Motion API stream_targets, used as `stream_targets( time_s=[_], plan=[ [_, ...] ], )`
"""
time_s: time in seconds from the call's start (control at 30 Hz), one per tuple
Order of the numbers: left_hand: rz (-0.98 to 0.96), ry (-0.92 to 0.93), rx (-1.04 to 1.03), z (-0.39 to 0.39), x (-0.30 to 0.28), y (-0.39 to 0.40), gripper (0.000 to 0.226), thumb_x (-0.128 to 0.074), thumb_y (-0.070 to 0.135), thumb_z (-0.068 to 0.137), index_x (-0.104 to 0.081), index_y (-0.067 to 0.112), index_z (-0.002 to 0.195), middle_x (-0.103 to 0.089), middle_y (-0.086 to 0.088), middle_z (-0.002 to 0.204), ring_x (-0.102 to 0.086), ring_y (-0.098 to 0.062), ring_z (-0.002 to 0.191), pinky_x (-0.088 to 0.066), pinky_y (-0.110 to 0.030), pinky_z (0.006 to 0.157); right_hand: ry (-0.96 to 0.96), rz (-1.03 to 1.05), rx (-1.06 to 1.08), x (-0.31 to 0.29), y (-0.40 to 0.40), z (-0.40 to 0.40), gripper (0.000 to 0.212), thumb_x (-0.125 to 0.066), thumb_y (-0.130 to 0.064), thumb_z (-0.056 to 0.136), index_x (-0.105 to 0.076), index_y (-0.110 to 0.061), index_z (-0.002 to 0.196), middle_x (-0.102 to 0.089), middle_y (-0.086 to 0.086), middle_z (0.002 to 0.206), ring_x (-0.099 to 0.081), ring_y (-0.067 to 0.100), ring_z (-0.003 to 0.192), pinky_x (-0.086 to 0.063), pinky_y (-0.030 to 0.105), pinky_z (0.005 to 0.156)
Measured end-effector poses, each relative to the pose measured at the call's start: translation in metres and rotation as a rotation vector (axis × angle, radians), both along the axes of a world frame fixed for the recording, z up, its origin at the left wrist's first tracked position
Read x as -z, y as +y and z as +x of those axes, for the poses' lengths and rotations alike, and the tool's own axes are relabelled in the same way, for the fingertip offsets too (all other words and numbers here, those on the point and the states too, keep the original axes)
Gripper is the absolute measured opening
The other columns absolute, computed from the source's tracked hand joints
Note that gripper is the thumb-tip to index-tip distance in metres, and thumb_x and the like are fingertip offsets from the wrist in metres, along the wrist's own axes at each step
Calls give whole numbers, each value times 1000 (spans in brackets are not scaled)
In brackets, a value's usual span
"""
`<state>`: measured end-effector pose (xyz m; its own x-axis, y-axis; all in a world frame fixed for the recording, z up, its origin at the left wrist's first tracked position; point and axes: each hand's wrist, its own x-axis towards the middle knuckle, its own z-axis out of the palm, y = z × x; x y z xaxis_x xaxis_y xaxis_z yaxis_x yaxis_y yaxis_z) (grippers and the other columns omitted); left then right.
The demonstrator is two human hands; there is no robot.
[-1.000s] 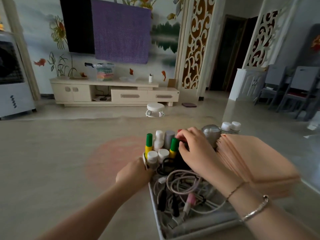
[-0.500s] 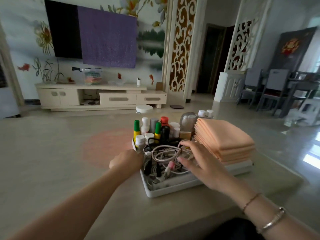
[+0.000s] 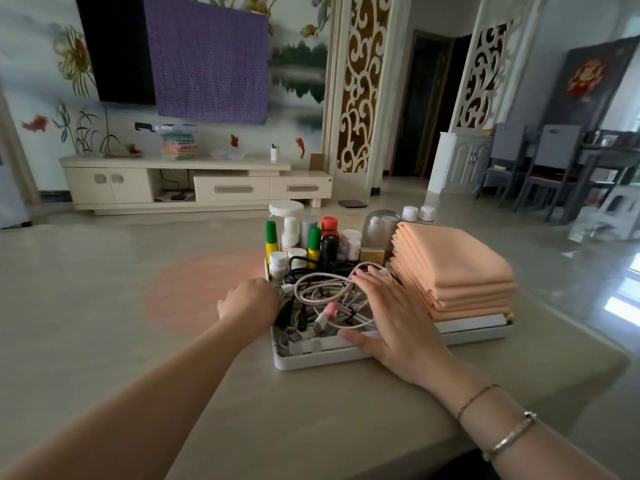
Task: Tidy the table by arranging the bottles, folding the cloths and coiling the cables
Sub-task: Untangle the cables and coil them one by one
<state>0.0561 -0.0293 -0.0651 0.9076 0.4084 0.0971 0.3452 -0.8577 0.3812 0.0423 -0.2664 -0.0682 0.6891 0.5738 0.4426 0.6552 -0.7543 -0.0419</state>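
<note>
On the counter (image 3: 104, 323) sits a white tray (image 3: 311, 361): bottles (image 3: 313, 242) stand at its 12 o'clock edge, tangled cables (image 3: 322, 299) fill the middle, and folded peach cloths (image 3: 453, 268) are stacked at 3 o'clock. The right hand (image 3: 391, 317) lies flat on the cables, fingers (image 3: 372, 284) straight. The left hand (image 3: 251, 301) curls its fingers at the tray's 9 o'clock edge; whether they grip it, I cannot tell.

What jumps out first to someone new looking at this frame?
The stack of folded peach cloths at the right end of the white tray. Next, the tangle of cables in the tray's near left part, with the right hand flat on it and the left hand at the tray's left edge. Upright bottles cluster behind the cables.
</note>
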Motion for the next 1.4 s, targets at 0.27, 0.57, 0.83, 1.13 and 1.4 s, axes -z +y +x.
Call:
stream_targets(
  time_s=[0.27,0.57,0.83,1.13,1.4],
  plan=[
    [-23,-20,1,47,0,0,32,-35,20,99,-61,4,108,-61,-17,115,-57,-35,106,-46,-40,91,28,-18,-16,0,1,58,91,-19,-83,82,-18,-24,152,-17,-7,160,-4,5,147,0,23,115],
    [-26,-19,-15,112,1,0,31,-36,21,99,-61,4,103,-62,-17,111,-58,-36,102,-44,-38,82,9,-15,-35,2,-2,130,90,-21,-81,84,-21,-22,151,-22,-4,159,-9,9,147,-2,23,115],
    [-35,-10,-26,157,2,0,32,-35,21,100,-61,2,104,-62,-19,114,-57,-37,105,-44,-38,83,1,-12,-53,3,0,177,89,-21,-80,84,-21,-22,151,-21,-5,159,-7,8,147,1,21,114],
    [-63,-54,-3,159,3,3,38,-31,35,101,-56,7,96,-62,-18,108,-57,-36,99,-47,-40,87,60,64,-86,0,-2,183,86,-34,-75,87,-14,-23,153,-10,-8,161,1,4,148,-5,28,119],
    [-303,-168,18,94,6,-15,89,-11,77,82,-50,4,115,-57,-18,112,-53,-34,106,-41,-42,94,-174,529,242,-3,-59,136,54,-80,-39,71,-51,-1,96,-54,12,97,-52,28,91,-47,39,74]
  ],
)
